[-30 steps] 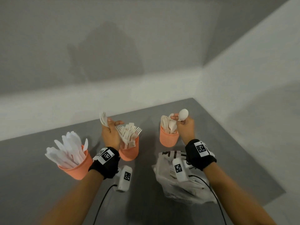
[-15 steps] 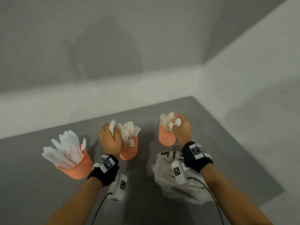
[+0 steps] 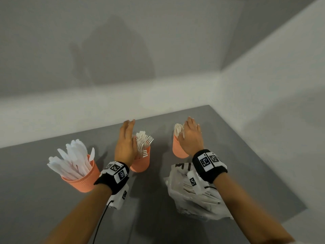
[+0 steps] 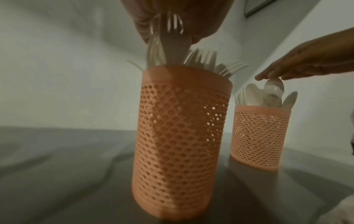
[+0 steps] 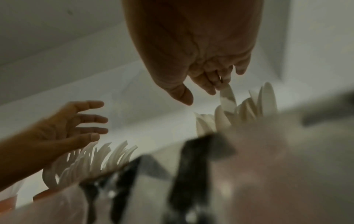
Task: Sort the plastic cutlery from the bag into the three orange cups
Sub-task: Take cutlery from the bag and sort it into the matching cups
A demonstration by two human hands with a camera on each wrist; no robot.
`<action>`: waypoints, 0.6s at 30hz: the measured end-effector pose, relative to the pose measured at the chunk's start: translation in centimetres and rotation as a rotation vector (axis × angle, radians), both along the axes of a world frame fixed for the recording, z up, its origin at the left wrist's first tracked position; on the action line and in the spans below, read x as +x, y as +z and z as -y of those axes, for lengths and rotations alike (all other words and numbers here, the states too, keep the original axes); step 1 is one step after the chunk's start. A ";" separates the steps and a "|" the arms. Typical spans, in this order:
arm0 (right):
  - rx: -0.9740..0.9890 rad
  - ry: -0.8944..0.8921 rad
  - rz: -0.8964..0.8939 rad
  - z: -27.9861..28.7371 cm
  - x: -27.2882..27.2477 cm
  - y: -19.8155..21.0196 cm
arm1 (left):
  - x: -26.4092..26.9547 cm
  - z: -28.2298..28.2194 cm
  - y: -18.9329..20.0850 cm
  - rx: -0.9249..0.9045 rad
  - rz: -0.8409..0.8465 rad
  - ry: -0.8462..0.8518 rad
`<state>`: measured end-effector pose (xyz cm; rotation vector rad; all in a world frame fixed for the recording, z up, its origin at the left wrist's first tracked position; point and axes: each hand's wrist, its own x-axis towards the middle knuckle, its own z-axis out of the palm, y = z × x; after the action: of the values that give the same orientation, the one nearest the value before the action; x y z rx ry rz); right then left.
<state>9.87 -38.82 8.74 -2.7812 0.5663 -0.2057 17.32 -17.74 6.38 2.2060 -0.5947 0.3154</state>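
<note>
Nearest you, below your right wrist, the bag (image 3: 197, 194) lies on the grey table (image 3: 35, 199), with pale cutlery showing through the plastic, handles running roughly left to right. Your right hand (image 3: 190, 140) is the closer one to it. That hand is spread flat over the spoon cup (image 3: 177, 148), fingertips (image 4: 268, 75) just touching the top spoon (image 4: 273, 87), gripping nothing. Your left hand (image 3: 125, 143) is likewise flat and empty, fingers straight, its palm against the fork (image 4: 172, 30) tines standing in the fork cup (image 3: 140, 162). Further left stands the knife cup (image 3: 82, 176), untouched. Judging by this, the next grab means drawing your right hand back toward you and down.
</note>
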 end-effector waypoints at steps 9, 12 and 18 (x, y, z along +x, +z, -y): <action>-0.029 -0.006 -0.145 0.0 -0.3 -1.7 | 0.9 0.0 -0.3 0.569 0.066 -0.144; 0.009 0.038 -0.156 0.0 -0.3 -0.8 | 1.1 0.6 0.1 0.724 -0.026 -0.099; 0.315 0.093 0.089 0.0 -3.1 3.4 | -1.0 1.1 3.0 0.380 0.034 -0.089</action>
<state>6.80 -38.82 12.12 -2.4727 0.4063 -0.1998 16.37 -18.82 9.39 2.5302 -0.8239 0.2052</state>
